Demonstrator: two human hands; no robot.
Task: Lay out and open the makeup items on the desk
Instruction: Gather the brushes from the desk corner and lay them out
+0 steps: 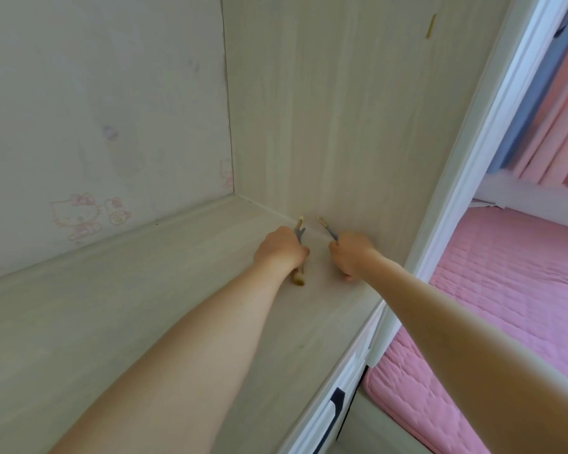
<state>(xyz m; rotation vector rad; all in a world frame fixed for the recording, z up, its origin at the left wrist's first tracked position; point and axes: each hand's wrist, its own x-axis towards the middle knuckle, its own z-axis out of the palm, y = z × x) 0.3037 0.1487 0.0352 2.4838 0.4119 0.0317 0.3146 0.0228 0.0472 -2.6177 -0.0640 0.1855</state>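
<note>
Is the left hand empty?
No, the left hand grips a thin brush whose ends stick out above and below the fist.

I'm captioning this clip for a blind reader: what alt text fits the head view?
Two bare arms reach to the far corner of a pale wood-grain desk; the left hand grips slim makeup brushes, the right hand another thin brush. A pink quilted bed lies right.

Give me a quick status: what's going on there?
Left hand grips brushes. Right hand grips one brush. Both by desk corner. Nothing in the way.
</note>
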